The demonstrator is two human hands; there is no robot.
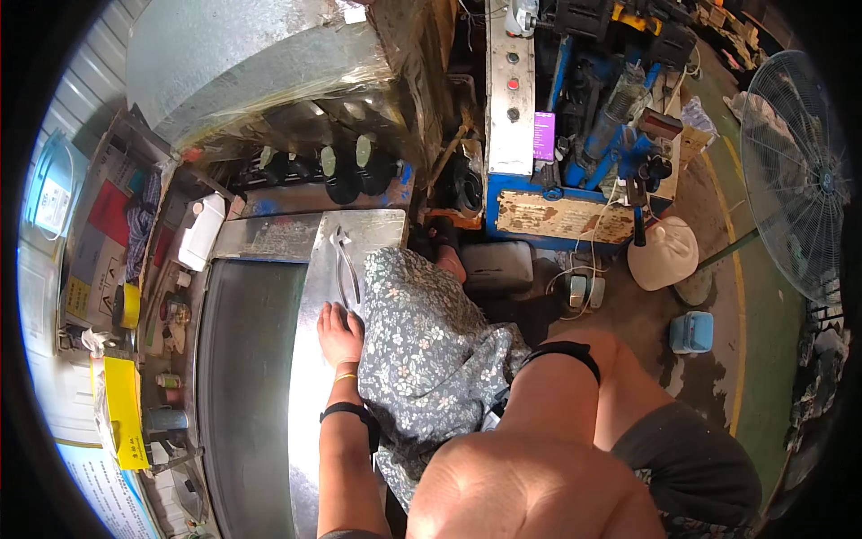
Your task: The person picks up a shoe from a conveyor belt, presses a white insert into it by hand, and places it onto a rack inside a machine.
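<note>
My left hand (339,334) lies flat on a shiny metal tabletop (314,395), its fingers stretched out and holding nothing. Just beyond the fingertips rests a pair of metal pliers (345,262), with the handles pointing back toward the hand. A grey floral apron (431,337) covers my lap to the right of that hand. My right arm is bent back toward me, and my right hand (530,490) looms large and close at the lower edge. Its fingers are out of sight.
A dark belt-like surface (251,386) runs along the table's left. Behind stand several black pieces with green ovals (365,153) under a metal hood (260,72). At right are a blue machine (561,211), a plastic jug (663,254), a blue container (691,333) and a large fan (799,175).
</note>
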